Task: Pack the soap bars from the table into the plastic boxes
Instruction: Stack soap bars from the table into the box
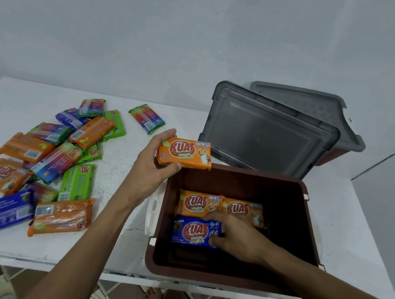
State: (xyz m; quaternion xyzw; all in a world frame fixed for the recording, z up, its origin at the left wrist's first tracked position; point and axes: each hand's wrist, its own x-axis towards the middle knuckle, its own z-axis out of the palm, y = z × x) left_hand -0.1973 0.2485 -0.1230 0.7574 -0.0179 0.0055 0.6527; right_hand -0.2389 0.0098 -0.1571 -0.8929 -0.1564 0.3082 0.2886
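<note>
Roughly a fifth done, by my count.

- Table (115,251): white, carries everything.
- Box (308,214): brown, open, at 5 o'clock on the table. Floor mostly bare; room for many more.
- Lid (263,135): grey, off, lying at 1 o'clock, just behind the box.
- Second box (341,153): at 2 o'clock, behind the lid, covered by its own grey lid. Contents hidden; cannot tell if filled.
- Pile (46,162): over a dozen wrapped bars, orange, green, blue and striped, loose and overlapping at 9 o'clock. One striped bar (146,117) lies apart at 11 o'clock. All unpacked.
- Orange pair (197,203): two bars flat on the box floor, side by side, touching.
- Blue bar (192,231): flat on the box floor, just at 6 o'clock of the pair.
- Orange bar (184,153): in the air above the box's 11 o'clock corner.
- Left hand (154,166): grip pinching the orange bar, thumb below, fingers above.
- Right hand (237,237): inside the box, grip pinching the blue bar's right end.

Judgement: three bars down, a fourth about to go in, most left.
</note>
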